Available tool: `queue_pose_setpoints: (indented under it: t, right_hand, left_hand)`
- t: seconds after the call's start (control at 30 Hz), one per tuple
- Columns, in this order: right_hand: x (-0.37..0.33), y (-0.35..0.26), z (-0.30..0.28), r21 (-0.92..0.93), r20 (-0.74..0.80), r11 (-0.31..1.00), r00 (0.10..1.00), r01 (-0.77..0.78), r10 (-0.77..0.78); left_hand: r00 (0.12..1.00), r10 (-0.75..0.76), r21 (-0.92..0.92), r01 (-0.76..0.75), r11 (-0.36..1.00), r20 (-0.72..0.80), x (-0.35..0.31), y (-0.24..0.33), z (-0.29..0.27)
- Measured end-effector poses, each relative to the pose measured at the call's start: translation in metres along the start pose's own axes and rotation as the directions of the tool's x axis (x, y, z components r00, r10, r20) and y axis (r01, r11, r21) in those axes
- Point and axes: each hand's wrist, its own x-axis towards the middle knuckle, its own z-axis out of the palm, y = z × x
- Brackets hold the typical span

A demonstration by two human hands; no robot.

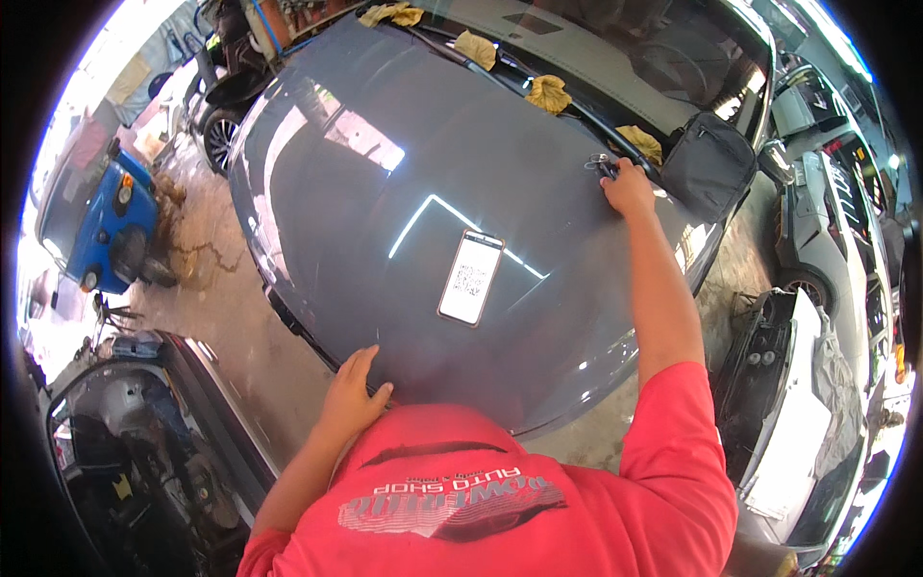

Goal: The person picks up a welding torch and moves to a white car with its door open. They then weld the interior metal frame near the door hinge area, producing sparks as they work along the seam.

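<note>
A dark grey car hood [500, 144] spreads out in front of me. My right hand [632, 189] reaches to its far right part, fingers closed on a small set of keys [604, 166] with a metal ring. Part of the keys is hidden by the fingers. Low on the left, my left hand [356, 396] rests at the hood's near edge, thumb and fingers apart, holding nothing. Between the hands a phone [470, 278] lies face up on the hood, its bright screen showing a square code. Just right of my right hand sits a black bag [710, 165].
Dry yellow leaves [549, 94] lie along the windshield base. A blue vehicle [120, 221] stands at the left, with an opened-up dark car body [144, 452] nearer. On the right are a detached bumper [769, 385] and a silver car [825, 212].
</note>
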Motion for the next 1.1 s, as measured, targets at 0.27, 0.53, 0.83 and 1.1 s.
queue_pose_setpoints:
  t: [0.27, 0.53, 0.83, 1.1]
  right_hand:
    - [-0.058, 0.004, -0.008, 0.088, -0.149, 0.996, 0.989, -0.005, 0.018]
    - [-0.245, 0.012, -0.014, 0.333, -0.104, 0.943, 0.995, 0.026, 0.01]
    - [-0.45, 0.1, 0.037, 0.361, -0.01, 0.901, 0.965, -0.24, 0.262]
    - [-0.545, 0.104, 0.045, 0.468, 0.068, 0.795, 0.913, -0.386, 0.403]
  left_hand:
    - [0.997, 0.07, 0.141, -0.066, 0.988, -0.02, 0.074, 0.074, 0.028]
    - [1.0, -0.017, 0.194, 0.016, 0.981, 0.0, 0.156, 0.127, 0.064]
    - [0.993, -0.1, 0.298, 0.112, 0.948, -0.055, 0.207, 0.148, 0.08]
    - [0.998, 0.055, 0.212, -0.046, 0.976, -0.036, 0.183, 0.148, 0.064]
